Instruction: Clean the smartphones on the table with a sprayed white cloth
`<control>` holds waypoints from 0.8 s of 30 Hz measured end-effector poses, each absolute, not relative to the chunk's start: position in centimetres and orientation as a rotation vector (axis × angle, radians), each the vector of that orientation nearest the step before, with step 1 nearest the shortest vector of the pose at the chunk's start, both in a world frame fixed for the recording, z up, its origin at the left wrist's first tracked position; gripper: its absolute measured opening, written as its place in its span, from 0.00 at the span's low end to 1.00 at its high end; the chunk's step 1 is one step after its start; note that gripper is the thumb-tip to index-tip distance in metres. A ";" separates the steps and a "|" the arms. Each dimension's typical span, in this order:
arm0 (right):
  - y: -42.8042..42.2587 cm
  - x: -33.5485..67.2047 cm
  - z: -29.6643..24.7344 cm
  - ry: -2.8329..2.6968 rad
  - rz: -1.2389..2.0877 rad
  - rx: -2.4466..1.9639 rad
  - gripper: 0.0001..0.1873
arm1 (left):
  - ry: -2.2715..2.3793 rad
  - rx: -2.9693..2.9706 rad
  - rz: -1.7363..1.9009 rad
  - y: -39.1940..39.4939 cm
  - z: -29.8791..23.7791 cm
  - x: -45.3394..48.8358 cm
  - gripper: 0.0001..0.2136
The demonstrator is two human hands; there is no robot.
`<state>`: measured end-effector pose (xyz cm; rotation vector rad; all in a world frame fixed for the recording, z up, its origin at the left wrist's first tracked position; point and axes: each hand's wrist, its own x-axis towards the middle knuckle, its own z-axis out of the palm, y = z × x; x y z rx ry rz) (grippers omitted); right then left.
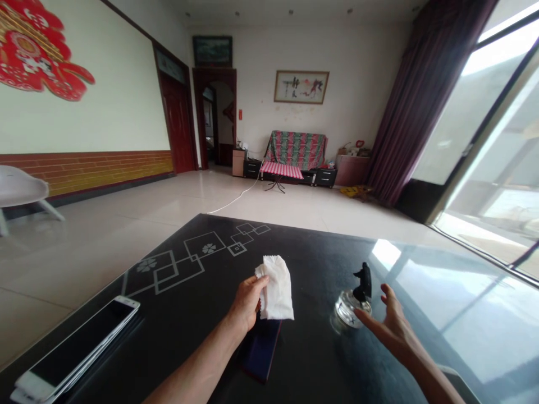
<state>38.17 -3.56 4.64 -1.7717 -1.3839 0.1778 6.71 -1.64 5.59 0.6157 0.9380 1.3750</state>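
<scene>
My left hand [248, 297] pinches a folded white cloth [278, 289] with serrated edges and holds it up over the table. Below the cloth a flat dark blue rectangular thing [261, 350] lies on the black table top [311, 264]; its upper end is hidden by the cloth and hand. To the right stands a small clear bottle [348, 307] with a black spray head [365, 280]. My right hand [389, 320] is beside the bottle, fingers spread and thumb out in front of its base. Whether the thumb touches the glass I cannot tell.
Several flat phones or tablets are stacked at the left, a white one [80, 348] on top. Partly behind my right forearm lies another flat device [457, 381]. A white chair [23, 188] stands on the floor at the left. Window light reflects on the table's right side.
</scene>
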 end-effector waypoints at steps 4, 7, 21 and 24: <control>-7.1 36.9 4.7 -1.229 0.277 -1.691 0.35 | 0.923 0.620 1.337 -3.0 5.3 6.8 0.11; -8.5 32.4 5.7 -1.263 0.699 -1.480 0.29 | 0.888 0.643 1.279 -4.0 5.4 6.9 0.11; -8.0 21.9 4.2 -0.954 1.572 -1.022 0.25 | 1.080 0.926 1.115 -6.4 4.7 5.5 0.17; -7.5 23.0 4.2 -0.939 1.333 -1.172 0.26 | 1.256 1.052 1.175 -7.1 4.4 3.7 0.25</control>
